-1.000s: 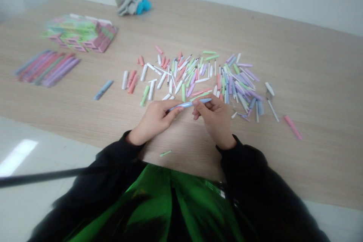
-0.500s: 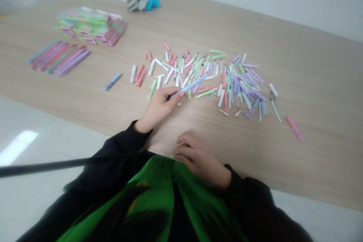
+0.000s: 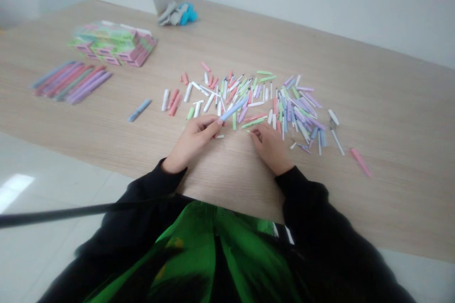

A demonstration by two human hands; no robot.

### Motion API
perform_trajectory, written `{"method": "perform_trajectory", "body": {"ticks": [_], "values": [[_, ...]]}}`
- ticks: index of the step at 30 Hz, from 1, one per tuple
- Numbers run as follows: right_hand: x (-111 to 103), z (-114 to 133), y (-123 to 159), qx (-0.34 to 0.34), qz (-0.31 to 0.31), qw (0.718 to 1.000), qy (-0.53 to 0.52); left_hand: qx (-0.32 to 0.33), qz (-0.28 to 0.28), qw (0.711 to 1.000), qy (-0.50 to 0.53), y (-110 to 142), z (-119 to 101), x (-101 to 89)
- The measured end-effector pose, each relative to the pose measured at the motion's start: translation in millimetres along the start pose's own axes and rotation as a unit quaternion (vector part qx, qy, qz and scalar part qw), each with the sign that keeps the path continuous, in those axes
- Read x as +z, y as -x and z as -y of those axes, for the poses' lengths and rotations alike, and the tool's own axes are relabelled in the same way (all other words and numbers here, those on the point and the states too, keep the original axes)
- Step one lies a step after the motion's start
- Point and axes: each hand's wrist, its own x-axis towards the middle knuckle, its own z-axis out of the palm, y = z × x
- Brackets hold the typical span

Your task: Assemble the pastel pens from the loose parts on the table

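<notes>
My left hand (image 3: 194, 139) pinches the lower end of a light blue pen (image 3: 232, 110), which points up and to the right over the wooden table (image 3: 373, 75). Just right of it, my right hand (image 3: 270, 146) rests on the table with its fingers curled together. Those fingertips lie at the near edge of a wide scatter of pastel pen barrels, caps and refills (image 3: 277, 102). What the right fingers hold, if anything, is hidden.
A row of finished pens (image 3: 71, 80) lies at the far left, with a stack of pink and green boxes (image 3: 113, 42) behind it. A lone blue pen (image 3: 139, 110) lies between them and the pile. A pink piece (image 3: 360, 162) lies apart on the right. Grey and blue gloves (image 3: 176, 12) sit at the back.
My right hand let go of the blue pen, dropped to the table's near edge where a small green piece lay, then came back up beside the pile. The green piece is gone from the edge.
</notes>
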Motion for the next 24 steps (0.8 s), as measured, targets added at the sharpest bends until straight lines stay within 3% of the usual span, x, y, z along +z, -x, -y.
{"method": "perform_trajectory", "body": {"ticks": [5,7,9,11,13,16,19,21,24], "values": [[-5,5,5,0.018,-0.065,0.997,-0.038,-0.024,0.023,0.999,0.008,1,0,-0.8],[-14,15,6,0.038,-0.057,0.988,-0.138,-0.035,0.06,0.997,0.026,2,0,-0.1],[-20,25,5,0.063,-0.004,0.953,-0.296,-0.045,0.109,0.992,0.048,3,-1,1.0],[-24,34,4,0.075,0.049,0.896,-0.435,-0.049,0.153,0.984,0.073,4,-2,2.0],[-24,41,4,0.075,0.062,0.853,-0.512,-0.049,0.19,0.977,0.083,5,-2,2.7],[-23,48,5,0.074,0.049,0.839,-0.536,-0.052,0.232,0.969,0.064,5,-4,3.1],[-20,53,7,0.084,0.002,0.869,-0.488,-0.025,0.2,0.979,0.016,7,-4,5.0],[-16,57,7,0.095,-0.052,0.883,-0.456,0.015,0.135,0.99,-0.046,9,-3,8.6],[-6,62,6,0.116,-0.115,0.881,-0.445,0.09,0.041,0.985,-0.142,14,2,17.0]]}}
